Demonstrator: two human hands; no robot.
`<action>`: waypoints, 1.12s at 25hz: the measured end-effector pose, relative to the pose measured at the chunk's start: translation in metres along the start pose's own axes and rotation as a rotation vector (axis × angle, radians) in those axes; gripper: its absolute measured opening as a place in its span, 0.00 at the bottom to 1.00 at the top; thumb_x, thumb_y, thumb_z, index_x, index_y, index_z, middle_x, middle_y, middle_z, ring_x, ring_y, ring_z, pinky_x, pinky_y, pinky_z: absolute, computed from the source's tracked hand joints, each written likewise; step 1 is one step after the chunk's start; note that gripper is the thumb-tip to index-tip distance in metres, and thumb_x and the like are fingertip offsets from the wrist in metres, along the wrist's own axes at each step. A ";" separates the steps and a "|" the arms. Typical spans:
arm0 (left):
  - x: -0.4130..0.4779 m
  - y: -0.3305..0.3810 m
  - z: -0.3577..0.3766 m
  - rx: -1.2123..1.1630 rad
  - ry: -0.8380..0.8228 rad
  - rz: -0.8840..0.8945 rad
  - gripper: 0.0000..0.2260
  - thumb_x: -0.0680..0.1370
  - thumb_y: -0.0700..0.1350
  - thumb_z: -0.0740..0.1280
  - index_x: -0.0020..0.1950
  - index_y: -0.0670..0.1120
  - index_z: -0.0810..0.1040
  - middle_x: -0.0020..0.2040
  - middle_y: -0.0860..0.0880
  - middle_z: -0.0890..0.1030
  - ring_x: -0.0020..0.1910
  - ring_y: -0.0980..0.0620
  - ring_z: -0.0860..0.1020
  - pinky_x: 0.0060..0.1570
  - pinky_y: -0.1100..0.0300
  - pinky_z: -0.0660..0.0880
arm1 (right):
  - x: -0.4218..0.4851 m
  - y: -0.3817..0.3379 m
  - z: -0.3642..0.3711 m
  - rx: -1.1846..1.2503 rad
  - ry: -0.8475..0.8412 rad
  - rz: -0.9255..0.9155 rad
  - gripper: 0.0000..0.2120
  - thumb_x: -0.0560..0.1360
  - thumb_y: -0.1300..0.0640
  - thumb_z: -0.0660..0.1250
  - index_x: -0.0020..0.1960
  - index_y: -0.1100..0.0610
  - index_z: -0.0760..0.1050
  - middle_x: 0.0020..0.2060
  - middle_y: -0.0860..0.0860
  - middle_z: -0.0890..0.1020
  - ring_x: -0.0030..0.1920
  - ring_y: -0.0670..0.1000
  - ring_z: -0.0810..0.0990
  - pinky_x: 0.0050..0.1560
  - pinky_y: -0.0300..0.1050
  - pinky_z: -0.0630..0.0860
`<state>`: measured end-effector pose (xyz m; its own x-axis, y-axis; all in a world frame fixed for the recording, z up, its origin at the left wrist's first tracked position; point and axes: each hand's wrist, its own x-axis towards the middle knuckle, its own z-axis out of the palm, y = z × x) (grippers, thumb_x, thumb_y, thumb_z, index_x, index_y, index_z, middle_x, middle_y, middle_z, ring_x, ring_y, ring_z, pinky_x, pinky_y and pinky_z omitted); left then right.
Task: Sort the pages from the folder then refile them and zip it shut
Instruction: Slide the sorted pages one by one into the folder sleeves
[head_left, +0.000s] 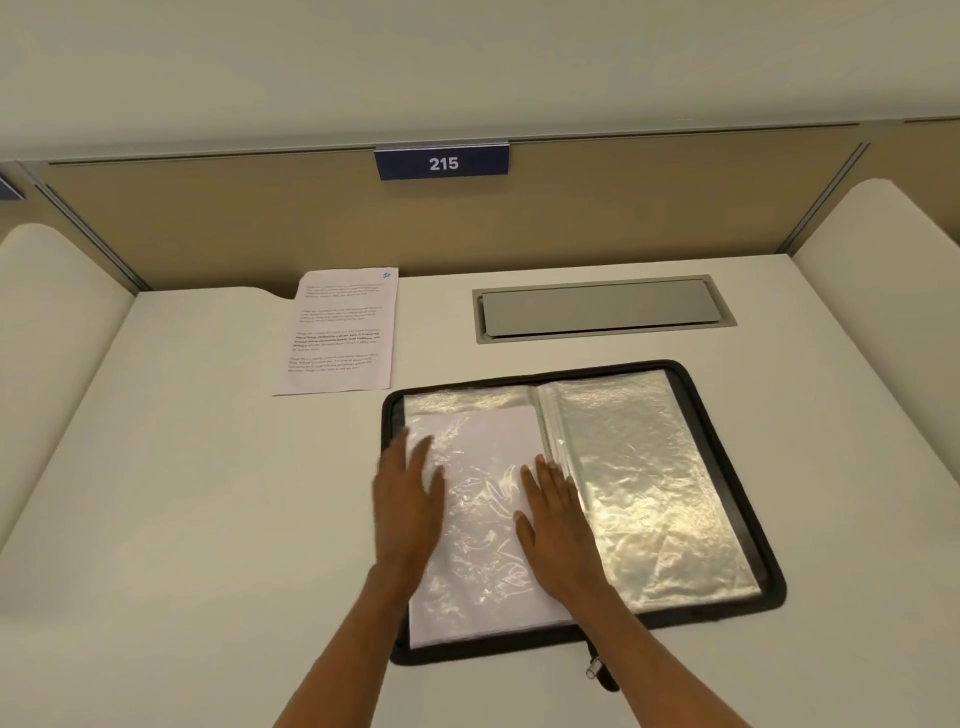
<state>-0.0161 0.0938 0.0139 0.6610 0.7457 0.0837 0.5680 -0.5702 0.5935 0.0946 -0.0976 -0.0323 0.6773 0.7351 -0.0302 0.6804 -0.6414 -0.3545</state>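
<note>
A black zip folder (727, 467) lies open on the white desk, with clear plastic sleeves on both sides. Its left sleeve holds a white page (483, 519), blank side up. My left hand (408, 509) lies flat with straight fingers on the left edge of that sleeve. My right hand (558, 530) presses flat on the sleeve's right part, next to the folder's spine. The right-hand sleeves (649, 478) look empty and shiny. A printed page (340, 330) lies apart on the desk, up and to the left of the folder. The zip pull (597, 670) hangs at the folder's near edge.
A grey cable hatch (602, 309) is set into the desk behind the folder. White side partitions (52, 322) stand at left and right. A beige back panel carries a blue sign reading 215 (442, 163).
</note>
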 end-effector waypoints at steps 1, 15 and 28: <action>-0.001 -0.001 0.011 0.049 -0.065 0.104 0.22 0.86 0.52 0.61 0.81 0.54 0.66 0.84 0.50 0.59 0.83 0.51 0.55 0.80 0.50 0.56 | -0.002 -0.004 0.003 -0.032 0.017 -0.008 0.30 0.86 0.47 0.52 0.84 0.52 0.47 0.84 0.51 0.45 0.83 0.50 0.39 0.82 0.55 0.49; -0.014 -0.072 0.002 0.294 -0.232 0.189 0.26 0.87 0.61 0.49 0.85 0.62 0.48 0.86 0.56 0.46 0.84 0.57 0.43 0.83 0.45 0.45 | -0.018 -0.061 0.025 0.003 0.053 0.008 0.30 0.86 0.49 0.53 0.84 0.55 0.48 0.84 0.51 0.47 0.83 0.51 0.43 0.81 0.56 0.55; -0.007 -0.089 -0.018 0.049 -0.120 0.102 0.26 0.87 0.58 0.51 0.85 0.56 0.54 0.85 0.57 0.52 0.83 0.59 0.48 0.82 0.47 0.47 | 0.029 -0.114 0.015 0.333 0.129 0.091 0.30 0.82 0.38 0.53 0.81 0.51 0.59 0.81 0.48 0.61 0.81 0.49 0.58 0.79 0.52 0.62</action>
<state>-0.0804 0.1454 -0.0257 0.7686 0.6382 0.0432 0.5165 -0.6590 0.5468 0.0325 0.0002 -0.0068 0.7751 0.6308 0.0350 0.5015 -0.5805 -0.6415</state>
